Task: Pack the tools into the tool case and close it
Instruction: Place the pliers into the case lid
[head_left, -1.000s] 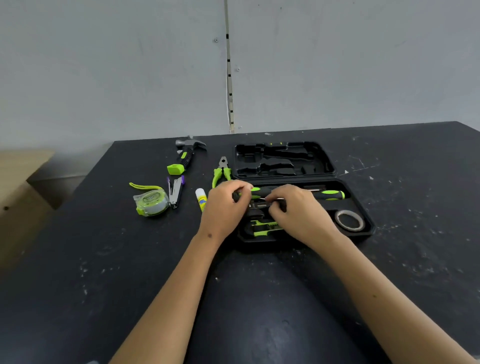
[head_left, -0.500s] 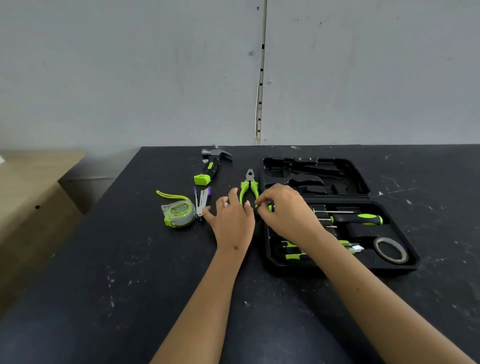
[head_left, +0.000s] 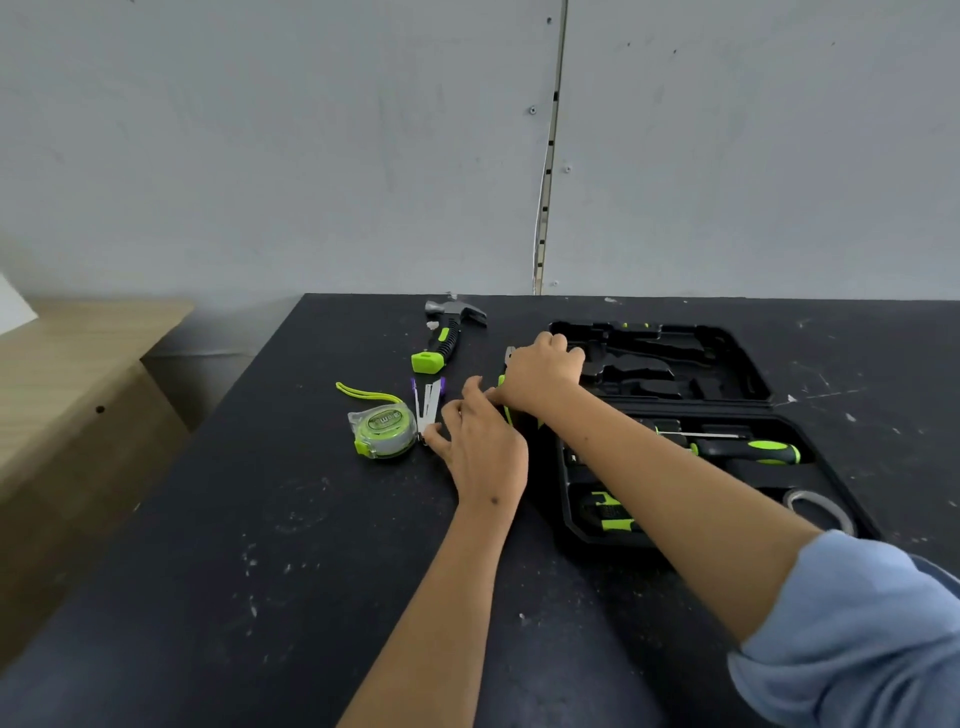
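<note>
Your right hand (head_left: 540, 376) is draped over the pliers (head_left: 505, 410) beside the tool case (head_left: 748, 400), seemingly closing to lift them; a firm grip isn't clear. Your left hand (head_left: 480, 452) rests slack on the bench (head_left: 260, 519), nothing held, near the tape measure (head_left: 383, 430).

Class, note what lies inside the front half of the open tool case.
In the tool case: a screwdriver, a tape roll and a green-black tool. The right forearm covers the rest.
</note>
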